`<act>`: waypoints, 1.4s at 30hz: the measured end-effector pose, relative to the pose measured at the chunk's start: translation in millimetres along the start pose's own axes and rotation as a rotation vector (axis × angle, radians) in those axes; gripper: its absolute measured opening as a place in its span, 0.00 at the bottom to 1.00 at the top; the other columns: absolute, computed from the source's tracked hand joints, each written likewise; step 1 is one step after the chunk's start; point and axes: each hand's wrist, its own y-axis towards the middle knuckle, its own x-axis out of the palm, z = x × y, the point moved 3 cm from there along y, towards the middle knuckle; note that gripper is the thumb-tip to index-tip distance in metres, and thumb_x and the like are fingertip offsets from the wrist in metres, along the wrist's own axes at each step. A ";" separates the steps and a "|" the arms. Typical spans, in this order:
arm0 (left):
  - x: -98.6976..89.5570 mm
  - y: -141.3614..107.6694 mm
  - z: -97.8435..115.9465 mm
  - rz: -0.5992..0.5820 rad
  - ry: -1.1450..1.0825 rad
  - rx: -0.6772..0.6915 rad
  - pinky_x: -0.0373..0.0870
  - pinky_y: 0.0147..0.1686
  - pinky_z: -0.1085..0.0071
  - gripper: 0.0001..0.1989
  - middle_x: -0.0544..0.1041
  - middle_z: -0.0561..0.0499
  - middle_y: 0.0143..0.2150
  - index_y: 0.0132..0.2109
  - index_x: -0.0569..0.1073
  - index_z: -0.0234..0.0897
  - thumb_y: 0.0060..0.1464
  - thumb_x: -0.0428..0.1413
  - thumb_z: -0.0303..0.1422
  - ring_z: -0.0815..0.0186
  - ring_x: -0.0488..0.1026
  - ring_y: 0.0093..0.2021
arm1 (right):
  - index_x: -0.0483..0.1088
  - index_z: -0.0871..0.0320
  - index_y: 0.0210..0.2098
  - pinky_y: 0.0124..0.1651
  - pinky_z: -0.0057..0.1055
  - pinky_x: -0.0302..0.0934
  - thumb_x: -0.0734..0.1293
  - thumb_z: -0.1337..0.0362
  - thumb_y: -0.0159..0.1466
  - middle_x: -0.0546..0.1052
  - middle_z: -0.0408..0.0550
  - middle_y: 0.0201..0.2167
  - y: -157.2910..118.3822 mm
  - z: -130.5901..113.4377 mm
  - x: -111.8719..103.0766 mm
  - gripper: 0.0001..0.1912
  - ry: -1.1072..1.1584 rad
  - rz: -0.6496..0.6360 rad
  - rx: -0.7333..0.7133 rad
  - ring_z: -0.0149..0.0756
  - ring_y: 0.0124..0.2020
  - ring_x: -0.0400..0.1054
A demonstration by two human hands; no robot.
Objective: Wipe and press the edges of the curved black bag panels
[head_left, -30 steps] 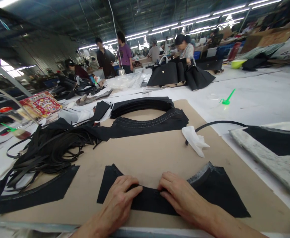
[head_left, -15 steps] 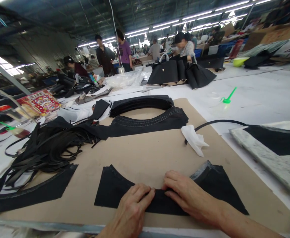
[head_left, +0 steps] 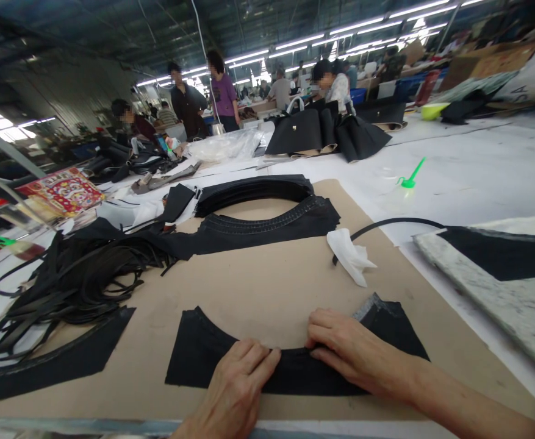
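Observation:
A black curved panel (head_left: 299,375), leather-like, lies flat on the beige board (head_left: 258,277) in front of me, its concave edge facing away. My left hand (head_left: 237,378) is closed on that edge near the middle, thumb and fingertips pressed together. A short way to the right, my right hand (head_left: 344,344) pinches the same edge with bent fingers. Between the two hands the edge looks folded over. Right of my right hand, the edge strip still shows grey. My fingertips hide the parts of the edge beneath them.
Black strips (head_left: 88,268) lie heaped at left, above another curved panel (head_left: 66,360). Stacked black curved pieces (head_left: 253,189) sit at the board's far side. A white tissue (head_left: 349,256) and a marbled slab (head_left: 491,292) are at right. Several people work beyond.
My right hand has moved slightly rightward along the folded edge, widening the gap from my left hand, which keeps its hold. The whole view has shifted a little.

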 end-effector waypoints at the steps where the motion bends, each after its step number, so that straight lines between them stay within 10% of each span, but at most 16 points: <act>1: -0.8 1.6 1.5 -0.001 -0.016 -0.016 0.73 0.41 0.63 0.24 0.74 0.44 0.42 0.57 0.67 0.33 0.56 0.43 0.18 0.60 0.70 0.40 | 0.68 0.56 0.36 0.44 0.33 0.58 0.62 0.70 0.67 0.71 0.45 0.36 -0.1 0.7 -0.4 0.05 -0.005 -0.004 -0.002 0.36 0.40 0.64; 20: 21.2 19.9 20.6 -0.018 -0.053 0.080 0.71 0.44 0.62 0.26 0.74 0.41 0.46 0.60 0.64 0.29 0.55 0.43 0.19 0.58 0.69 0.43 | 0.66 0.55 0.34 0.45 0.33 0.54 0.62 0.70 0.67 0.71 0.42 0.35 -10.9 11.0 -11.5 0.05 -0.047 -0.026 -0.008 0.34 0.40 0.65; 32: -14.5 14.7 5.3 -0.110 -0.171 -0.036 0.65 0.44 0.63 0.16 0.75 0.50 0.38 0.47 0.73 0.40 0.61 0.44 0.22 0.62 0.67 0.41 | 0.66 0.55 0.34 0.42 0.29 0.56 0.67 0.73 0.60 0.71 0.40 0.35 -9.3 -4.2 1.7 0.07 0.132 -0.042 0.191 0.33 0.39 0.65; 42: 19.9 31.1 32.9 0.035 -0.279 -0.111 0.71 0.41 0.65 0.18 0.73 0.45 0.41 0.49 0.72 0.36 0.59 0.43 0.20 0.60 0.68 0.42 | 0.66 0.56 0.33 0.44 0.31 0.55 0.67 0.75 0.58 0.71 0.41 0.35 -11.6 -1.0 -2.5 0.09 0.110 -0.037 0.183 0.35 0.41 0.65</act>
